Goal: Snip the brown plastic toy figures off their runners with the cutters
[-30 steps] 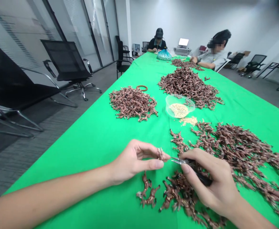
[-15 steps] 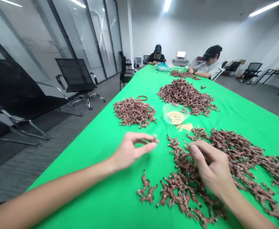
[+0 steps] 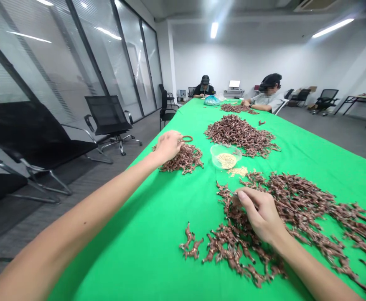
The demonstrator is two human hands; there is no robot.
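My left hand (image 3: 169, 145) is stretched out over the left pile of small brown animal figurines (image 3: 184, 161), beside a brown ring (image 3: 187, 138). Its fingertips are turned away and blurred, so whether anything is between them does not show. Closed in a pinch, my right hand (image 3: 263, 213) grips a thin pointed tool (image 3: 232, 192), mostly hidden by the fingers. That hand hovers at the near heap of brown figurines (image 3: 233, 246), which look like deer or horses with pale and dark spots. Two figurines (image 3: 191, 242) lie slightly apart at its left.
A clear plastic bowl (image 3: 213, 158) holds small beige pieces, with more spilled beside it (image 3: 237, 171). Behind it rises a large figurine pile (image 3: 239, 133). Two people sit at the far end of the green-covered table (image 3: 145, 234), near a blue bag (image 3: 212, 100). Chairs (image 3: 108, 117) stand left.
My left hand has moved forward and left, from the open cloth with a small figurine in its pinch to above the left pile. My right hand has barely moved. The view has tilted up slightly.
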